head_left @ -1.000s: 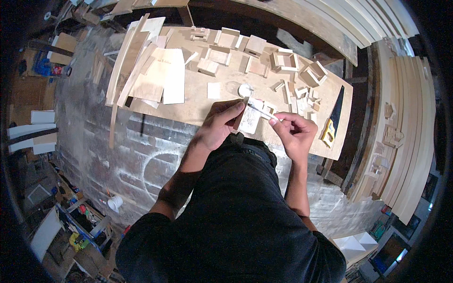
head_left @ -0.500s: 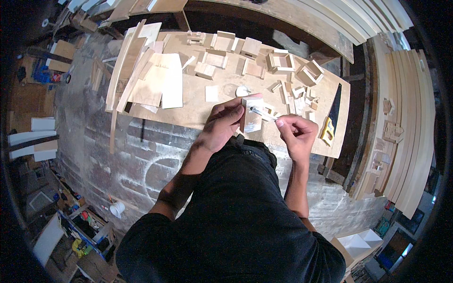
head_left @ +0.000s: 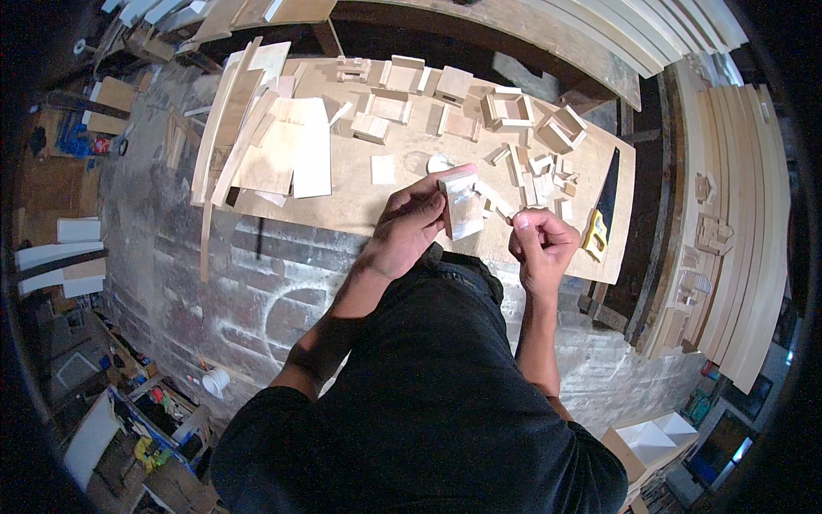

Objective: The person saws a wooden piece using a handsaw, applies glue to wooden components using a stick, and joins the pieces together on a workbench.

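Observation:
My left hand [head_left: 409,224] grips a small wooden block [head_left: 463,208] by its left side, thumb against it. White smears show on the face turned toward me. Between thumb and fingertips, my right hand [head_left: 545,243] pinches a thin pale stick [head_left: 497,203]. The stick's far end lies close to the block's upper right edge; whether it touches cannot be made out. Just beyond the block, a small round white dish [head_left: 440,163] rests on the plywood tabletop [head_left: 355,193], partly hidden by the block and my left hand.
Several small wooden boxes [head_left: 508,110] and frames stand along the table's far side. Offcuts [head_left: 548,176] lie right of centre, near a yellow-handled handsaw [head_left: 603,214]. Boards [head_left: 312,146] are stacked at left. Long planks [head_left: 736,231] lie beyond the right edge.
The stick has shifted right, off the middle of the block's smeared face toward its edge. My right hand moved slightly right, and the block has turned a little in my left hand.

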Demonstrator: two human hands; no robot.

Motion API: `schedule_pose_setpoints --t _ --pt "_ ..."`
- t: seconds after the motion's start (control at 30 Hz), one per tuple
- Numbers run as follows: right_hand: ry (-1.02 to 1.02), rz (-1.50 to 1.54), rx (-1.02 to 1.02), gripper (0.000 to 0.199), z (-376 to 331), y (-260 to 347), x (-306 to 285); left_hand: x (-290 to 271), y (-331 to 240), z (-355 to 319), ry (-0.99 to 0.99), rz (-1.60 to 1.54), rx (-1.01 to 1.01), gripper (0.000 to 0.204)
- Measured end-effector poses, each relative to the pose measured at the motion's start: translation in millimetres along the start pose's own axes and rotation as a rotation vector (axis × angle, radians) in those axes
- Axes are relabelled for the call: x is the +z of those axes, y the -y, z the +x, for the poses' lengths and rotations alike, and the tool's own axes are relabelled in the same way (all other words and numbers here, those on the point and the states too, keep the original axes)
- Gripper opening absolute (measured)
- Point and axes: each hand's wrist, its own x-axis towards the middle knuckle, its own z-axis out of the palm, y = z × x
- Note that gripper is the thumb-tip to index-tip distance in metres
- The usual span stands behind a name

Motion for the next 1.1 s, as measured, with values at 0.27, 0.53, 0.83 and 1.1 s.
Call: schedule_pose_setpoints --t 0.27,0.53,0.83,1.1 --pt "-0.001 -0.097 0.03 0.009 0.4 -2.0 2.0 4.8 2.9 1.6 0.06 -0.027 0.072 0.053" --pt "0.143 -0.2 -0.027 0.009 11.2 0.3 -8.8 1.8 5.3 2.4 0.049 -0.028 0.061 0.063" --pt "0.195 -0.213 -0.064 0.009 13.9 -1.0 -5.9 1.0 4.8 2.6 0.094 -0.044 0.094 0.056" --pt "0.15 -0.059 -0.015 0.011 14.7 1.3 -8.3 -0.9 8.5 4.5 0.068 -0.002 0.127 0.054"
